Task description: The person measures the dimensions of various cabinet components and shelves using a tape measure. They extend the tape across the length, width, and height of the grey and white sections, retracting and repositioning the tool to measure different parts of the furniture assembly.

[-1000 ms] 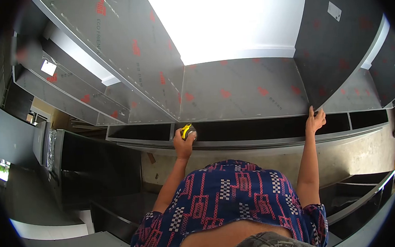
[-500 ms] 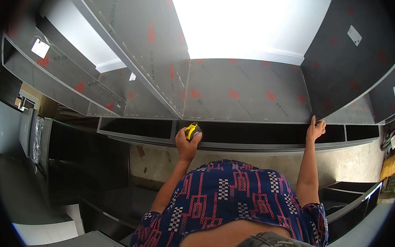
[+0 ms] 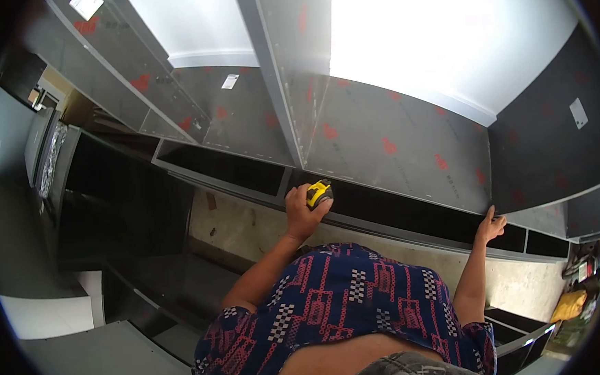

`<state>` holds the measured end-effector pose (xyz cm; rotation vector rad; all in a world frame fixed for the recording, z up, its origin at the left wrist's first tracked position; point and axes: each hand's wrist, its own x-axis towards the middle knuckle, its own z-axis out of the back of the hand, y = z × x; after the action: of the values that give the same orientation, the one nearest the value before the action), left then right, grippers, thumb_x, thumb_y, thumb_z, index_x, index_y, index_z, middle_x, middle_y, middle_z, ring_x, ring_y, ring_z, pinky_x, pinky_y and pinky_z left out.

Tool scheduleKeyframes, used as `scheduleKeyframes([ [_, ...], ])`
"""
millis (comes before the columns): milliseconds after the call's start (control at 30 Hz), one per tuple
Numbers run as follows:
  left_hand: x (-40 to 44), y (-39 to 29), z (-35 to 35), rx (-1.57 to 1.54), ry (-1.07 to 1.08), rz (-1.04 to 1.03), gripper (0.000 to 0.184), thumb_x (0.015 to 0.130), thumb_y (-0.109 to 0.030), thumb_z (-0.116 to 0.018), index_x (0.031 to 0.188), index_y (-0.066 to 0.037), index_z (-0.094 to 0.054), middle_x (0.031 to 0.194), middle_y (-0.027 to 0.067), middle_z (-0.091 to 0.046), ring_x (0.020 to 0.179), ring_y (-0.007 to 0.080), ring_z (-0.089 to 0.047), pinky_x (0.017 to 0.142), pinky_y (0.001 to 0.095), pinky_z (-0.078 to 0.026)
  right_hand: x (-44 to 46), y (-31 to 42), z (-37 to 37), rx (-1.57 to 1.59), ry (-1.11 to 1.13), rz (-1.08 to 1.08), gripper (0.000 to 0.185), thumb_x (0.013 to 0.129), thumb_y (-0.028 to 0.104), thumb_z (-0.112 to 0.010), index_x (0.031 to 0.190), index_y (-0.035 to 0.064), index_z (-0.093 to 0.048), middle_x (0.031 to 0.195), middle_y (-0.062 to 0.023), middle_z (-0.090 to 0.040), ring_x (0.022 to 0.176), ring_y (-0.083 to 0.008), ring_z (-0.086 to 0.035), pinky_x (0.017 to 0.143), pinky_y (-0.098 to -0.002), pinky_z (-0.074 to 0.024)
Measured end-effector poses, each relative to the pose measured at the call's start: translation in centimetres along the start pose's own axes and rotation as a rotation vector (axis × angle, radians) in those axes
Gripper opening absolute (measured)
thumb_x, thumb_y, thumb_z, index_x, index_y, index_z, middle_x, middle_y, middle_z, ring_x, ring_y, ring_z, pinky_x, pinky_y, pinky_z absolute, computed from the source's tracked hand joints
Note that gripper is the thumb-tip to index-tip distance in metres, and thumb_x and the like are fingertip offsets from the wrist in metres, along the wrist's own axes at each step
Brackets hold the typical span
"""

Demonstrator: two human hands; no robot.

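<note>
My left hand point(image 3: 305, 212) is wrapped round a yellow and black tape measure point(image 3: 319, 194), in front of the foot of an upright grey divider point(image 3: 281, 85). Farther right, my right hand point(image 3: 491, 226) touches the front edge of the cabinet where the grey bottom panel point(image 3: 400, 140) meets the dark right side panel point(image 3: 551, 144). The index finger points up along that corner, and the other fingers are curled. Whether they grip something is hidden. Below the bottom panel runs a long dark recess point(image 3: 390, 206) with a grey frame.
Black glossy panels point(image 3: 121, 191) stand at the left. A grey board point(image 3: 105, 368) lies at the lower left. Another open dark cabinet point(image 3: 518, 329) is at the lower right, near a yellow bag point(image 3: 568, 305). Concrete floor point(image 3: 247, 225) shows between the units.
The view has turned, so the cabinet now slants down to the right. My left hand still holds the tape measure near the divider, and my right hand stays at the right corner.
</note>
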<state>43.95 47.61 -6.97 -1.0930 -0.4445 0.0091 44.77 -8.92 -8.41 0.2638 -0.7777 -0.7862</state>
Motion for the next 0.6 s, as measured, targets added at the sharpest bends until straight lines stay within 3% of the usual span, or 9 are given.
scheduleKeyframes([
  [100,0.3,-0.5,0.4,0.013,0.03,-0.022,0.041,0.069,-0.032,-0.071,0.094,-0.005,-0.054,0.082,0.0125,-0.058,0.081,0.0301,-0.053,0.084,0.0414,-0.037,0.5,-0.3,0.1,-0.032,-0.011,0.045,0.057,0.084,0.053,-0.055,0.115,0.0047,-0.055,0.114,-0.0174,-0.05,0.105,-0.0399,-0.043,0.087,-0.0498,-0.0373],
  [200,0.2,-0.6,0.3,0.018,0.044,-0.026,0.04,0.068,-0.03,-0.072,0.094,-0.004,-0.055,0.088,0.0135,-0.056,0.087,0.0316,-0.052,0.081,0.0419,-0.039,0.2,0.1,0.3,-0.001,-0.042,0.034,0.056,0.084,0.053,-0.056,0.115,0.0055,-0.056,0.114,-0.0169,-0.051,0.105,-0.0399,-0.043,0.087,-0.0501,-0.037],
  [600,0.0,0.4,0.1,0.059,-0.021,-0.062,0.046,0.068,-0.034,-0.071,0.098,-0.003,-0.055,0.084,0.0129,-0.059,0.084,0.0306,-0.054,0.088,0.0408,-0.036,-0.1,0.2,0.4,0.008,-0.028,0.047,0.061,0.083,0.055,-0.056,0.11,0.0007,-0.056,0.114,-0.0179,-0.051,0.104,-0.0411,-0.044,0.088,-0.0519,-0.0359],
])
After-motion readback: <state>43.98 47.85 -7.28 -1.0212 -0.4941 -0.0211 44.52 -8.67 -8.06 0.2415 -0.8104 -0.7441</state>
